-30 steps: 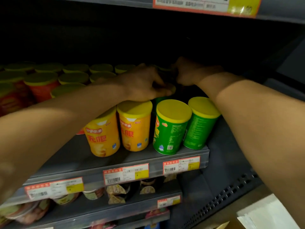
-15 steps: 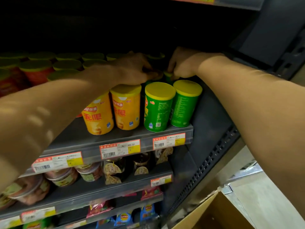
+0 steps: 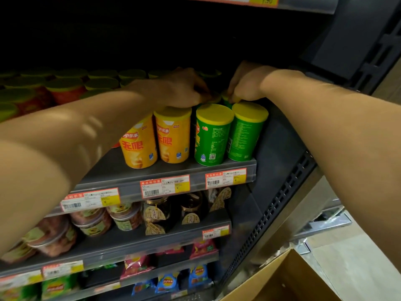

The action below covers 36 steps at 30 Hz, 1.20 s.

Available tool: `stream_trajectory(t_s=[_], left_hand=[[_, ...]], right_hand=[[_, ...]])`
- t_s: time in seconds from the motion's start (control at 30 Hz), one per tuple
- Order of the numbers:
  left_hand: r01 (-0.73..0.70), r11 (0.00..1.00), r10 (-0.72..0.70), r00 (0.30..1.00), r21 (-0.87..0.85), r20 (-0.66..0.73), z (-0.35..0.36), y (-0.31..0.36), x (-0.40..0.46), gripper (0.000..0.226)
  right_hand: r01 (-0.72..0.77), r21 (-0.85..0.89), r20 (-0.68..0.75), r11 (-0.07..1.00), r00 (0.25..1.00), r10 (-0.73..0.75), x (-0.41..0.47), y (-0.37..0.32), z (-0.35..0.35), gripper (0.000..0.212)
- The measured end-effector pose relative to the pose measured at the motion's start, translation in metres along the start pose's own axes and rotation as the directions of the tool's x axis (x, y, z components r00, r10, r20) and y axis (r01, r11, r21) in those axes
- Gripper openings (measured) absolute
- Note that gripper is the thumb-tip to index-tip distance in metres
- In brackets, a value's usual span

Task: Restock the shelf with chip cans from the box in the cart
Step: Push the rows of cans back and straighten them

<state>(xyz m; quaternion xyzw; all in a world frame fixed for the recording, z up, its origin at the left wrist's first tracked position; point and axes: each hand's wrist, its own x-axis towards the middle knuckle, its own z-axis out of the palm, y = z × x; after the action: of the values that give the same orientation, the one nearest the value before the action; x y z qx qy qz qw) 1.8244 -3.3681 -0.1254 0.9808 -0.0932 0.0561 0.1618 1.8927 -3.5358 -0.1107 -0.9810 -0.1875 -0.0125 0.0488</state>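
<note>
Both my hands reach over the front row of cans on the grey shelf (image 3: 121, 181). My left hand (image 3: 184, 90) curls its fingers down onto a yellow lid (image 3: 214, 99) just behind the front green can (image 3: 211, 135). My right hand (image 3: 245, 83) pinches the lid of a second-row green can (image 3: 226, 98) behind the right front green can (image 3: 246, 133). Most of both held cans is hidden. Two yellow-orange chip cans (image 3: 173, 137) stand at the front under my left hand. A corner of the cardboard box (image 3: 282, 279) shows at the bottom right.
Rows of red cans with yellow-green lids (image 3: 65, 92) fill the shelf's left side. Lower shelves hold tubs (image 3: 91, 222), jars (image 3: 156, 216) and chip bags (image 3: 167, 283). The perforated dark side panel (image 3: 271, 213) bounds the shelf on the right. Another shelf edge (image 3: 260, 1) hangs overhead.
My view has tipped down and right, bringing the lower shelves and the cardboard box into sight. Both hands stay at the second row of green cans, drawn slightly closer to the front row.
</note>
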Motion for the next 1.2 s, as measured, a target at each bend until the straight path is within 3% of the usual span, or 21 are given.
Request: stream_trajectory(t_s=[0.47,0.77,0.97,1.2], left_hand=[[-0.072,0.997,0.072,0.997,-0.023,-0.001,0.003,-0.011,0.002,0.033],[-0.064,0.997,0.066,0.996,0.041,-0.052,-0.008,-0.040,0.015,0.038],[-0.077,0.995,0.081,0.995,0.061,-0.056,-0.011,-0.065,0.042,0.035],[-0.101,0.987,0.102,0.995,0.122,-0.001,-0.008,-0.079,0.074,0.036]], right_hand=[[0.014,0.014,0.001,1.000,1.000,-0.014,-0.004,0.000,-0.002,0.031],[0.042,0.092,-0.060,0.995,0.998,-0.036,0.004,-0.001,-0.002,0.042],[0.070,0.133,-0.182,0.989,0.982,-0.045,0.034,-0.011,0.007,0.041],[0.026,0.116,-0.163,0.993,0.987,-0.006,0.089,-0.015,0.018,0.048]])
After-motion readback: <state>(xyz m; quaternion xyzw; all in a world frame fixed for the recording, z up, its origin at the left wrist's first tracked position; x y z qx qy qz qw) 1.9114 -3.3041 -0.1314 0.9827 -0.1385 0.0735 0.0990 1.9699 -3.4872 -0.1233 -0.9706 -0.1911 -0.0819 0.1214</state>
